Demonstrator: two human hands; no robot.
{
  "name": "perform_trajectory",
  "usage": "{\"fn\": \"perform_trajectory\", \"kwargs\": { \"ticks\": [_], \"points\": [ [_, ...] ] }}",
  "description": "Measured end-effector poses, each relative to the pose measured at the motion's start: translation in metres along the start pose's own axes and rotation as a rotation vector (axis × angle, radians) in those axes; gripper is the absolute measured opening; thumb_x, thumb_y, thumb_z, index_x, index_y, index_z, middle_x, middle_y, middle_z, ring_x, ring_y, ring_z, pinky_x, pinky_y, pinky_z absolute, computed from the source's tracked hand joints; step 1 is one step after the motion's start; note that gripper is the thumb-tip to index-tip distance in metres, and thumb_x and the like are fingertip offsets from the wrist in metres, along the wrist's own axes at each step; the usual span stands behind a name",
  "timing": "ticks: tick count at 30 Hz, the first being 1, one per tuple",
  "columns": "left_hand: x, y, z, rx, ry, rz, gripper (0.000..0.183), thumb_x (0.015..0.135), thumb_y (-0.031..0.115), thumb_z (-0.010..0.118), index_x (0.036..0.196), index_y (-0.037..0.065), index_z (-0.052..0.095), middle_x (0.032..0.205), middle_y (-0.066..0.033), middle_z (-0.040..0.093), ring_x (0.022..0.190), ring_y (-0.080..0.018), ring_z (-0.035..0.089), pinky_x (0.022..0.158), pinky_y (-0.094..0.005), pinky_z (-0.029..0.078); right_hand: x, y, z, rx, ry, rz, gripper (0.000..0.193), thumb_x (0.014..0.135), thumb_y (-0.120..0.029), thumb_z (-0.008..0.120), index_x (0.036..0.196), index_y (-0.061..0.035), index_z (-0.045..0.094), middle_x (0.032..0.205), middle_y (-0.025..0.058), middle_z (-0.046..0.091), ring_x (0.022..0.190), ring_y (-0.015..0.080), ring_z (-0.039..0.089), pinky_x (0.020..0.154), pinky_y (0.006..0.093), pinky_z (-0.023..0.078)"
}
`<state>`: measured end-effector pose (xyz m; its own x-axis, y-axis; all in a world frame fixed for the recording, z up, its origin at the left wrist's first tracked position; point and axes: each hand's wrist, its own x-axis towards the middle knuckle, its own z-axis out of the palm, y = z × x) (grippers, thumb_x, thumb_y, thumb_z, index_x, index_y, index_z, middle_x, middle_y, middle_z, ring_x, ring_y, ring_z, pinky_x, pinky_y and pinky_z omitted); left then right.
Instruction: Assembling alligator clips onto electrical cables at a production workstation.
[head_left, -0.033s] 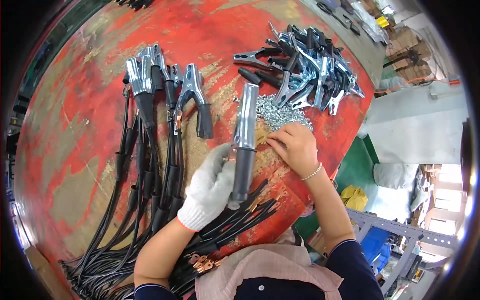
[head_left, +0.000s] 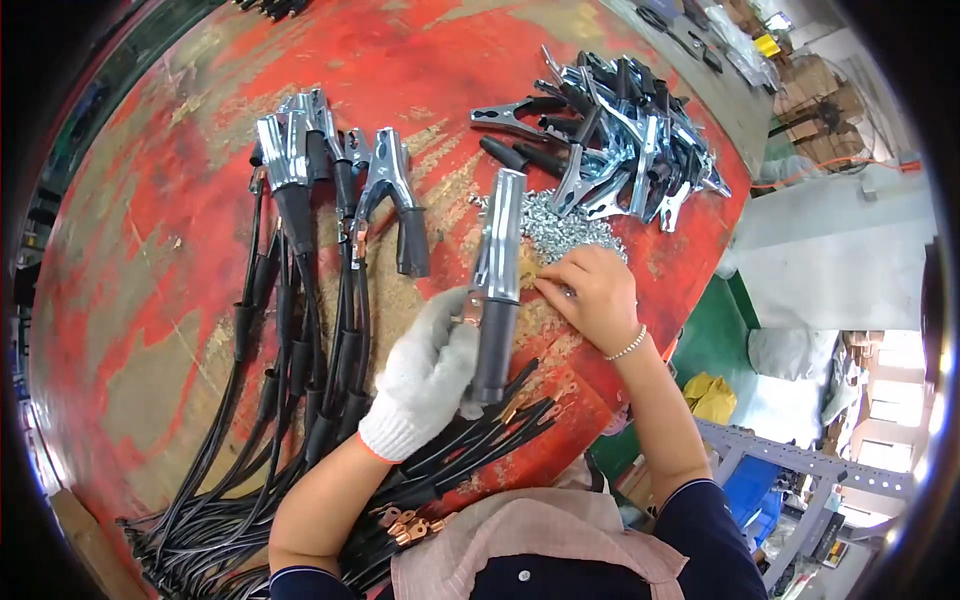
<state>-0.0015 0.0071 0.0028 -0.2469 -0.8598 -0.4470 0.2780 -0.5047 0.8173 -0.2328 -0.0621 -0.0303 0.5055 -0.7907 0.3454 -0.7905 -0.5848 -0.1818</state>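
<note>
Worktop, red and worn, carries all parts. At the left, black cables run up from the lower edge to a group of silver clamps with dark handles. One more clamp lies at the right side of this group, its handle angled down and to the right.

Next comes the left hand, in a white knitted glove. Its fingers are closed around the held clamp, which is raised above the worktop with its silver end up and its black handle down. A copper end shows between the glove and the clamp. For good work, hold the clamp firm at this angle and keep the gloved fingers off the copper end, so that it stays in sight.

Below and to the right lie loose cables with copper tips.

Farther right, the bare right hand rests at the near edge of a heap of small metal parts. Its fingers are bent, tips close together; whether they hold a part cannot be told. Pinch one part at a time, with the fingertips only.

Above, at the far right, lies a clamp pile.
</note>
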Motion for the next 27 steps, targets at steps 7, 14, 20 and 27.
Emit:
{"fn": "perform_trajectory", "kwargs": {
  "ticks": [7, 14, 20, 27],
  "points": [
    [-0.002, 0.000, 0.001, 0.106, -0.040, 0.110, 0.037, 0.098, 0.013, 0.044, 0.132, -0.001, 0.041, 0.072, -0.0043, 0.056, 0.055, -0.0088, 0.055, 0.049, -0.0237, 0.048, 0.014, -0.062, -0.028, 0.455, 0.203, 0.037, 0.022, 0.064, -0.011, 0.082, 0.083, -0.0128, 0.071, 0.078, 0.0009, 0.062, 0.070, 0.0211, 0.057, 0.060, 0.0329, 0.045],
    [-0.008, 0.012, 0.001, 0.321, -0.015, 0.145, 0.039, 0.096, 0.013, 0.045, 0.132, -0.002, 0.043, 0.076, -0.0068, 0.063, 0.059, -0.0101, 0.060, 0.051, -0.0249, 0.050, 0.030, -0.074, -0.028, 0.335, 0.198, -0.054, 0.024, 0.063, -0.004, 0.083, 0.084, -0.0116, 0.074, 0.076, 0.0030, 0.061, 0.067, 0.0187, 0.055, 0.058, 0.0301, 0.043],
    [-0.006, 0.008, 0.001, 0.272, -0.020, 0.128, 0.040, 0.095, 0.014, 0.046, 0.133, -0.001, 0.043, 0.074, -0.0064, 0.063, 0.058, -0.0099, 0.060, 0.051, -0.0258, 0.050, 0.030, -0.076, -0.027, 0.387, 0.214, -0.002, 0.022, 0.063, -0.004, 0.082, 0.083, -0.0113, 0.074, 0.072, 0.0030, 0.059, 0.065, 0.0189, 0.054, 0.055, 0.0305, 0.042],
    [-0.008, 0.011, 0.000, 0.322, -0.012, 0.130, 0.037, 0.096, 0.012, 0.046, 0.130, 0.000, 0.045, 0.080, -0.0070, 0.063, 0.062, -0.0099, 0.060, 0.055, -0.0261, 0.050, 0.029, -0.075, -0.029, 0.332, 0.192, -0.008, 0.024, 0.062, -0.007, 0.085, 0.083, -0.0113, 0.074, 0.072, 0.0028, 0.059, 0.066, 0.0189, 0.054, 0.055, 0.0300, 0.041]
  ]
}}
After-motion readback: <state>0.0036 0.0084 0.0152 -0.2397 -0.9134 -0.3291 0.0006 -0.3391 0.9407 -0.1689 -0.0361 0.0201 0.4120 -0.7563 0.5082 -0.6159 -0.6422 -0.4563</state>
